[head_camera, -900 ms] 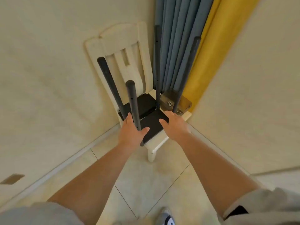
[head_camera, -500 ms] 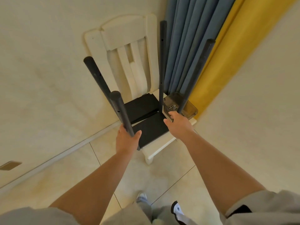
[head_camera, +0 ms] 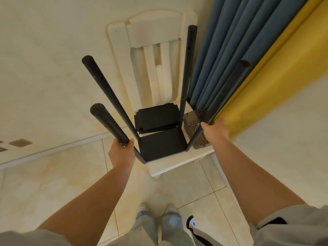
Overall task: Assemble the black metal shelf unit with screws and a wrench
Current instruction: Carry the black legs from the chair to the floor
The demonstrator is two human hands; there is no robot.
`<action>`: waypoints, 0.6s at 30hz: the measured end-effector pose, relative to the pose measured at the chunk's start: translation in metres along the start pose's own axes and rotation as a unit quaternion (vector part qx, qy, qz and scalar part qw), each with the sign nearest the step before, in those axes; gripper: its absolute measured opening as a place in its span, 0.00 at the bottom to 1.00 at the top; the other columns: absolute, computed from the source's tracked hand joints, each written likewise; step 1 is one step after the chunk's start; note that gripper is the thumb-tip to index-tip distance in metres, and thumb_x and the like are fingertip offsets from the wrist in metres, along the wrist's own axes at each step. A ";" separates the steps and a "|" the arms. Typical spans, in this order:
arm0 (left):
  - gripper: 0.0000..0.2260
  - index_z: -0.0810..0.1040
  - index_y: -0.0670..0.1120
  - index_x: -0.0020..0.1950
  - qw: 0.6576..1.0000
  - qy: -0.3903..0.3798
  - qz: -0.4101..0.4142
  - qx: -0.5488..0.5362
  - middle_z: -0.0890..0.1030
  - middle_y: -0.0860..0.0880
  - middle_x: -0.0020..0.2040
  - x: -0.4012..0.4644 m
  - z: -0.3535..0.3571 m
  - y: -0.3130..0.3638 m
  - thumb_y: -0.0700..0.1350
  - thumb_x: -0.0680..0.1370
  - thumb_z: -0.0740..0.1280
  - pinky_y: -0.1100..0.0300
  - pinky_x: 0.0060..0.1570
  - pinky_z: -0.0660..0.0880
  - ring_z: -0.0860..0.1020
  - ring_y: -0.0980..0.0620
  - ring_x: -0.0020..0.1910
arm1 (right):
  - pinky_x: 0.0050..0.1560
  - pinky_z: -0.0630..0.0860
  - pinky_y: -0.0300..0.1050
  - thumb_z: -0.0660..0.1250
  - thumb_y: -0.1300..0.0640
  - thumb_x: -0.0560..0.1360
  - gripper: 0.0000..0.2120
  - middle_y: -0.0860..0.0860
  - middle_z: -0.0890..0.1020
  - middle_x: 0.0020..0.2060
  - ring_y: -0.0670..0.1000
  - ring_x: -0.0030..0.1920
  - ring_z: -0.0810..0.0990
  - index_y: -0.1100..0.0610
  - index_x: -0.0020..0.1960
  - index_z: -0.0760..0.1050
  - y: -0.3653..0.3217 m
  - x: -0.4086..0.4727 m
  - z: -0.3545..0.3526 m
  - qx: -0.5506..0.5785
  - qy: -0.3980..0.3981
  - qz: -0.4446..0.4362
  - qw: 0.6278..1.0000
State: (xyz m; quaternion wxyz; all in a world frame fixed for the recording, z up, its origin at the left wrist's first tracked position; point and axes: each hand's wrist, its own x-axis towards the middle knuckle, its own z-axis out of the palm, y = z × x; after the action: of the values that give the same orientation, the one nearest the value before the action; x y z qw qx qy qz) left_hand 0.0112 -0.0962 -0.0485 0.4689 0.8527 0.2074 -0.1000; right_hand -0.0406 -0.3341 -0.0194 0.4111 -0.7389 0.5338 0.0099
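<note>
The black metal shelf unit (head_camera: 162, 143), one square shelf panel with several round poles rising from its corners, stands on the seat of a white chair (head_camera: 179, 161). My left hand (head_camera: 122, 151) grips the near-left pole (head_camera: 108, 124) low down. My right hand (head_camera: 215, 129) grips the near-right pole (head_camera: 225, 96) just above the shelf. Behind the unit, loose black shelf panels (head_camera: 157, 118) lie stacked on the seat. A smoky clear box (head_camera: 192, 124) with several screws (head_camera: 194, 125) sits on the seat's right side, partly hidden by the pole and my right hand.
The chair stands in a corner, its back against a cream wall. Blue curtains (head_camera: 229, 50) and a yellow curtain (head_camera: 276, 55) hang right behind the far poles. My feet (head_camera: 158, 210) stand on the pale tiled floor in front of the chair.
The poles have swung toward me and spread wider in view as I stepped back. Both hands keep their grip on the near poles; my feet have come into view.
</note>
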 end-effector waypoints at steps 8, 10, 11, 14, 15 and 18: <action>0.05 0.71 0.50 0.51 0.995 -0.004 0.092 -0.049 0.77 0.53 0.49 -0.005 -0.012 0.007 0.45 0.78 0.66 0.57 0.51 0.71 0.74 0.54 0.50 | 0.54 0.74 0.47 0.64 0.57 0.78 0.19 0.55 0.76 0.62 0.57 0.60 0.76 0.55 0.68 0.65 -0.029 0.006 -0.008 0.128 0.057 -0.106 0.984; 0.05 0.71 0.50 0.51 0.992 -0.001 0.122 -0.045 0.77 0.54 0.48 -0.006 -0.016 0.011 0.46 0.78 0.67 0.59 0.51 0.69 0.73 0.56 0.51 | 0.58 0.73 0.49 0.63 0.57 0.79 0.20 0.54 0.75 0.64 0.57 0.63 0.74 0.55 0.69 0.64 -0.037 0.004 -0.010 0.135 0.061 -0.131 0.980; 0.05 0.71 0.50 0.50 0.990 0.005 0.139 -0.039 0.77 0.54 0.48 -0.006 -0.018 0.013 0.47 0.78 0.67 0.60 0.51 0.69 0.73 0.56 0.50 | 0.60 0.73 0.50 0.63 0.56 0.79 0.20 0.54 0.75 0.64 0.57 0.63 0.74 0.55 0.69 0.64 -0.039 0.003 -0.011 0.142 0.065 -0.143 0.977; 0.08 0.71 0.49 0.52 0.983 0.019 0.181 -0.015 0.76 0.56 0.47 -0.007 -0.023 0.021 0.50 0.78 0.66 0.60 0.48 0.68 0.73 0.56 0.48 | 0.61 0.72 0.50 0.62 0.56 0.79 0.18 0.54 0.75 0.64 0.56 0.63 0.74 0.55 0.68 0.64 -0.045 -0.002 -0.015 0.158 0.097 -0.176 0.967; 0.09 0.71 0.48 0.54 0.981 0.020 0.193 -0.009 0.76 0.56 0.47 -0.007 -0.025 0.024 0.51 0.78 0.65 0.60 0.47 0.68 0.72 0.57 0.48 | 0.61 0.72 0.51 0.62 0.55 0.79 0.18 0.54 0.76 0.63 0.56 0.63 0.75 0.55 0.68 0.64 -0.046 -0.004 -0.015 0.159 0.107 -0.187 0.964; 0.13 0.71 0.45 0.60 0.975 0.017 0.221 -0.004 0.76 0.55 0.50 -0.012 -0.029 0.032 0.51 0.79 0.63 0.61 0.47 0.69 0.72 0.57 0.47 | 0.61 0.74 0.53 0.62 0.55 0.79 0.18 0.54 0.76 0.63 0.57 0.62 0.76 0.55 0.68 0.64 -0.051 -0.011 -0.015 0.151 0.127 -0.211 0.957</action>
State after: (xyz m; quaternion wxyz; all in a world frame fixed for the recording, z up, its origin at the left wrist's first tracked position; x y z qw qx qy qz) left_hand 0.0136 -0.0904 -0.0045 0.4791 0.8772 0.0226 0.0217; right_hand -0.0114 -0.3300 0.0263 0.4392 -0.7595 0.4085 -0.2518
